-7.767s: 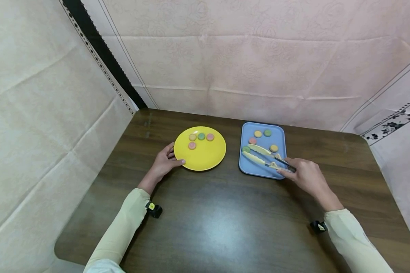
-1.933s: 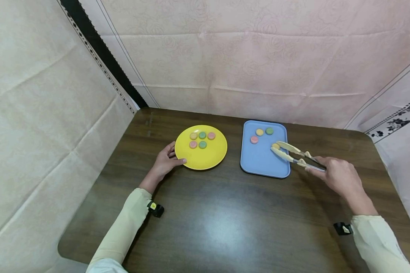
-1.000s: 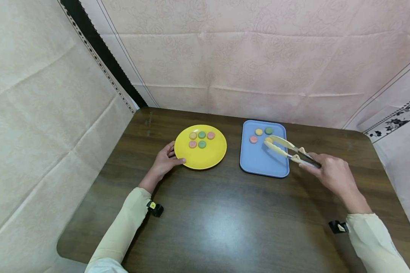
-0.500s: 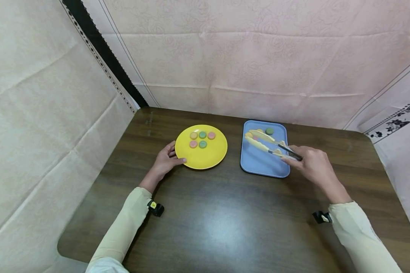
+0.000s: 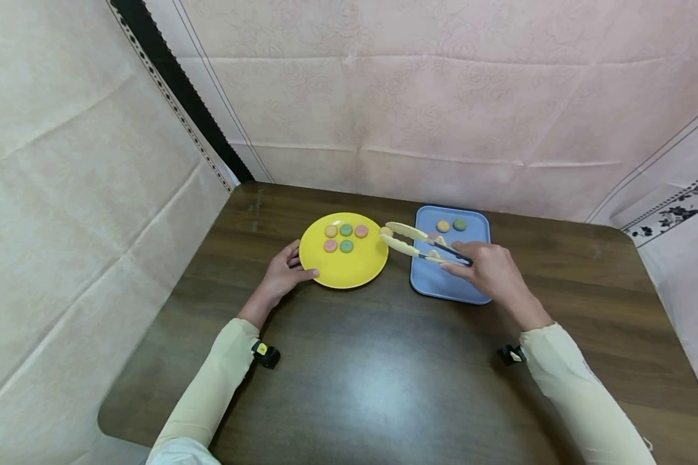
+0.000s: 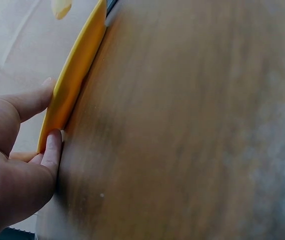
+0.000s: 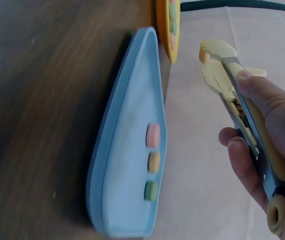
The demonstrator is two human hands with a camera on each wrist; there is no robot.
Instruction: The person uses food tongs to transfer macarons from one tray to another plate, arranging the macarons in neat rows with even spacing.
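holding cream-tipped tongs in the right hand, closed narrowly on a yellow macaron by the right rim of the yellow plate, height hard to judge. steadying that plate between thumb and fingers of the left hand. best to squeeze lightly, lower level beside the nearer green macaron, then loosen slowly without dragging.

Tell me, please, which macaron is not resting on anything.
The yellow macaron in the tongs: it alone is held up, not lying on the yellow plate or the blue tray.
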